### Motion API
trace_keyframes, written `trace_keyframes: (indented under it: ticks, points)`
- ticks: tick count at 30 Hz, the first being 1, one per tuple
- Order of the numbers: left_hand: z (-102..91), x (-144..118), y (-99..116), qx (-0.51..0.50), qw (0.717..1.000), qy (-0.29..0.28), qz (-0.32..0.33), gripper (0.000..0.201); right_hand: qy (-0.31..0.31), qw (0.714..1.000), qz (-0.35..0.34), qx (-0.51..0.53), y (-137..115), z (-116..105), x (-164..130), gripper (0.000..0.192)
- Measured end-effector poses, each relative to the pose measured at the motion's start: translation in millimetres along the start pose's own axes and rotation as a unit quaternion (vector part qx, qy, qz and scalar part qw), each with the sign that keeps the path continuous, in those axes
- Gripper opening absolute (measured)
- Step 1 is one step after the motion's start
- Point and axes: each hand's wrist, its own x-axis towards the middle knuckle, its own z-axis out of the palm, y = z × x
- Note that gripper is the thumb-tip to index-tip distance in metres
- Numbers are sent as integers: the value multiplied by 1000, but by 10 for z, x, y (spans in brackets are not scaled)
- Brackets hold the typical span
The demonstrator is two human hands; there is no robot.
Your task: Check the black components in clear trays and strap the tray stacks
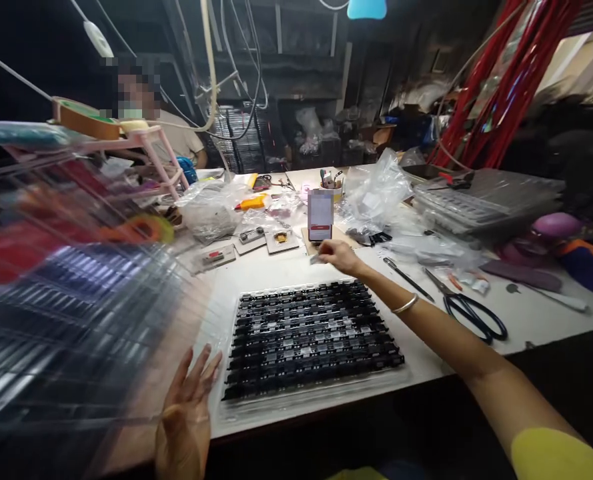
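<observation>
A clear plastic tray lies on the white table, filled with rows of small black electronic parts. My left hand is held palm up beside the tray's left edge, fingers apart, with nothing in it. Beyond the tray's far edge, my right hand has its fingers pinched together in front of an upright phone. A small pale bit shows at those fingertips, too small to name. A bangle is on the right wrist.
At left stands a blurred wire rack. Large scissors and a black pen lie to the right. Small boards, plastic bags and stacked trays are behind. Another person is at the back left.
</observation>
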Motion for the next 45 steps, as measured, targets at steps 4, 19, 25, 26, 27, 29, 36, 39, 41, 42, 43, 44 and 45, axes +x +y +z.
trace_keyframes:
  ticks: [4,19,25,26,27,29,36,39,41,42,43,44,45]
  points:
    - [-4,44,-8,2,1000,18,-4,82,54,989,111,-76,609,-215,36,17]
    - [69,1,68,31,1000,5,1,70,86,984,96,-125,975,-248,34,19]
    - [183,-9,271,2,999,34,5,59,71,990,72,-102,773,-208,-40,22]
    - [202,1,344,-2,999,41,12,58,81,989,72,-98,719,-253,-76,27]
    - [218,16,425,-6,999,47,19,58,92,989,69,-92,655,-311,-133,29]
    - [243,63,593,-16,998,53,20,59,113,989,52,-77,514,-440,-326,28]
    - [215,306,971,-79,996,48,-1,74,140,989,20,32,394,-397,-1529,26]
    - [237,339,1064,-94,995,11,21,76,163,982,74,63,472,-172,-1873,23]
    - [275,323,1094,-88,996,-14,29,80,182,974,104,86,493,-63,-1996,20]
    - [291,305,1088,-80,996,-24,32,83,193,970,116,96,492,-27,-2036,20]
    - [301,283,1062,-68,997,-31,34,88,203,966,125,104,484,-4,-2067,20]
    - [301,255,1014,-54,997,-40,32,91,211,963,130,109,470,12,-2093,21]
    - [290,220,943,-35,998,-50,24,91,214,962,132,110,452,22,-2116,22]
